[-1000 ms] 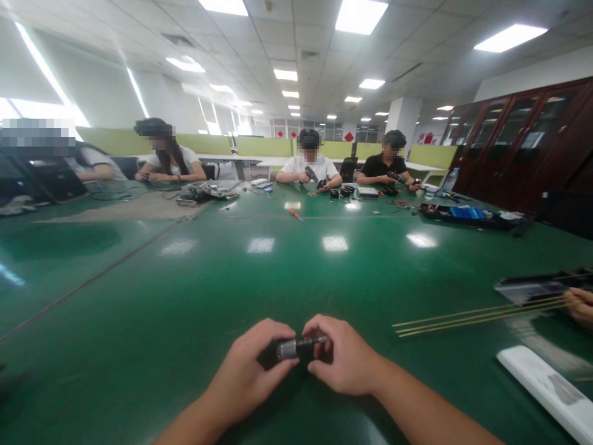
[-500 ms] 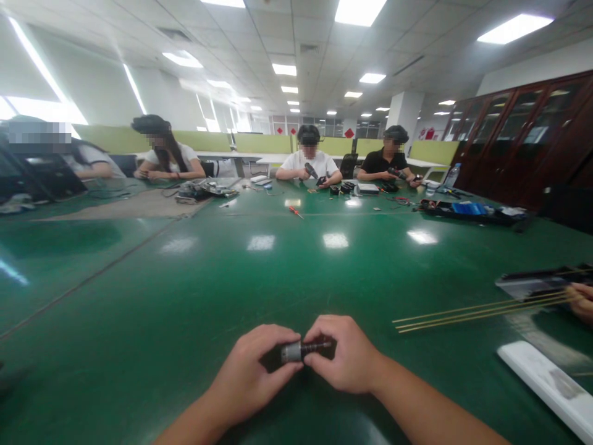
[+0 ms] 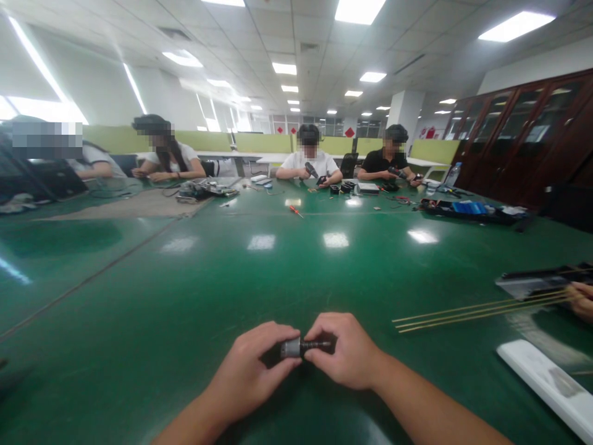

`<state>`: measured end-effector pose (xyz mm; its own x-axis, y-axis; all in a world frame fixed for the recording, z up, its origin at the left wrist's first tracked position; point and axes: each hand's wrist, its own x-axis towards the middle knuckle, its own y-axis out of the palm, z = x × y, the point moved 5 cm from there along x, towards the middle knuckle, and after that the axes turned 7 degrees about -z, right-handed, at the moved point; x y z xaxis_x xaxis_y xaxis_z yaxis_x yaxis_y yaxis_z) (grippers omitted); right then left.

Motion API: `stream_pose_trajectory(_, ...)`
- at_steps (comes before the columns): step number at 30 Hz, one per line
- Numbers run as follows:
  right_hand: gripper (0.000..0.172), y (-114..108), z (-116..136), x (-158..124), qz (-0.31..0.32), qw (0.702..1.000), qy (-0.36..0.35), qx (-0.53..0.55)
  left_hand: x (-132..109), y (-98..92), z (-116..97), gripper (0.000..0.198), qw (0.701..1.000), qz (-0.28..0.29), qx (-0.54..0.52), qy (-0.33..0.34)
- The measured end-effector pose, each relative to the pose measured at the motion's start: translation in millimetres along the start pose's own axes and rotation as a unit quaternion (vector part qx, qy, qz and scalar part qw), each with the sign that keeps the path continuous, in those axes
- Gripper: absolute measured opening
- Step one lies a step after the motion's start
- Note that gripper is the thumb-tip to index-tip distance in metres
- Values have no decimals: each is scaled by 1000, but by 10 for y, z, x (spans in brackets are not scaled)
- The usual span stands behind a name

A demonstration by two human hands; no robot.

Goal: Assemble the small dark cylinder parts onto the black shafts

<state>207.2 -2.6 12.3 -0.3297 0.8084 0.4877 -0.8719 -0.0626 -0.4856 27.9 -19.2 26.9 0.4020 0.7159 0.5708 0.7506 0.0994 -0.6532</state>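
Just above the green tabletop [image 3: 194,371], near its front edge, both hands are on a small motor [image 3: 291,348], a grey metal cylinder lying nearly level. My left hand [image 3: 252,358] grips the cylinder from the left between thumb and fingers. From its right end sticks a dark shaft [image 3: 319,344] with spiral ridges and a thin tip. My right hand [image 3: 345,351] pinches where shaft and cylinder meet, and the shaft runs back under its curled fingers. Whether the ridges are a worm thread or a spring, I cannot make out.
On the right, a co-worker's hand [image 3: 581,301] holds several thin brass-coloured rods [image 3: 463,315]. A long white case [image 3: 532,377] lies in front of them. Farther off are an orange screwdriver [image 3: 295,212], a black tray [image 3: 463,210] of parts, and several seated people.
Both hands have risen very slightly with the motor, keeping the same pinch. Its shaft shows a little more clearly. The rods and white case stay where they were.
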Motion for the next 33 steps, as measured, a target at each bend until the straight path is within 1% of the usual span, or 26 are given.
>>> stream_pose_trajectory(10,9,-15,25,7,-1,1000,5,4,7,7,-27,26,1000,1,0,6)
stream_pose_trajectory(17,10,-9,2,-7,-5,1000,2,1,18,2,-21,23,1000,-2,-3,3)
stream_pose_trajectory(29,11,-8,18,-4,5,1000,19,-8,17,-6,-54,23,1000,-11,1,7)
stream_pose_trajectory(33,9,3,18,-15,9,1000,19,-10,29,-14,-73,22,1000,-6,6,8)
